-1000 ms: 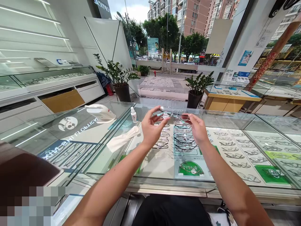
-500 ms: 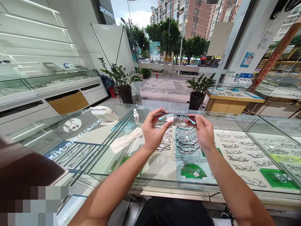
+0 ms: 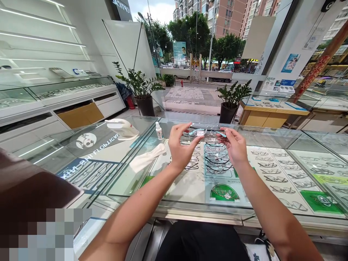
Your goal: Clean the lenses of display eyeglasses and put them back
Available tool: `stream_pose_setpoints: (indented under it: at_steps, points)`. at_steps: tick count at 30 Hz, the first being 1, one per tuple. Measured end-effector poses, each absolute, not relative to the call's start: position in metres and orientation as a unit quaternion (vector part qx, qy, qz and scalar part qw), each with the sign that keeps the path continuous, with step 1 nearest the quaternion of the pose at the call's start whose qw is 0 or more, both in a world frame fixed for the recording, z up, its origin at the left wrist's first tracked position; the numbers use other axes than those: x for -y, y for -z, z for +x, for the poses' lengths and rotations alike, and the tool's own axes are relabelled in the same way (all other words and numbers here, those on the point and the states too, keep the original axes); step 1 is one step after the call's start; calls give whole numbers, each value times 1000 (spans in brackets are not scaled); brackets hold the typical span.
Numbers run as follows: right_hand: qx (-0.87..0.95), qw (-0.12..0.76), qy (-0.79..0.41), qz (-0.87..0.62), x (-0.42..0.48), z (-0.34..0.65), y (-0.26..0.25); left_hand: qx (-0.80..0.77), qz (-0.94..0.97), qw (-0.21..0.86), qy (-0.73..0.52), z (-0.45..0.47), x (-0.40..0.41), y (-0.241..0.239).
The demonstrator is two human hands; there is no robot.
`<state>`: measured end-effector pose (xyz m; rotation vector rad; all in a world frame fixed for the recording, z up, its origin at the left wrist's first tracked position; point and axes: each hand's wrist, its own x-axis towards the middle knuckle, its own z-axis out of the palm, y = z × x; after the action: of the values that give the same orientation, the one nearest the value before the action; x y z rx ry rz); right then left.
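Note:
A pair of eyeglasses with clear lenses and light-blue temple tips is held up above the glass display counter. My left hand grips it at the left side, thumb and fingers around that edge. At the other side, my right hand pinches the frame near its blue tip. A small white tag shows by the left lens. Left of my left hand, a white cloth lies crumpled on the glass, and a small white spray bottle stands behind it.
Under the counter glass lie rows of eyeglasses. A white device rests on the counter at left. A dark brown chair-like edge fills the lower left. Two potted plants stand beyond the counter.
Both hands still hold the eyeglasses. The glasses have turned slightly, their temples now angled differently, and my left hand has shifted a little right. The view has tilted slightly.

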<state>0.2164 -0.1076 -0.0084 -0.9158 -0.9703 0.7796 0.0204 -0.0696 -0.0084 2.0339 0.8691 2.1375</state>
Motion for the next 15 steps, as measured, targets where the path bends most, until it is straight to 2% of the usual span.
stream_pose_setpoints:
  at_steps: [8,15]
  points:
    - [448,712,-351,-412,108,218,8,-293,659,53,-691,21,65,11]
    - [466,717,-318,-409,111,219,5,-308,669,111,-668,20,51,17]
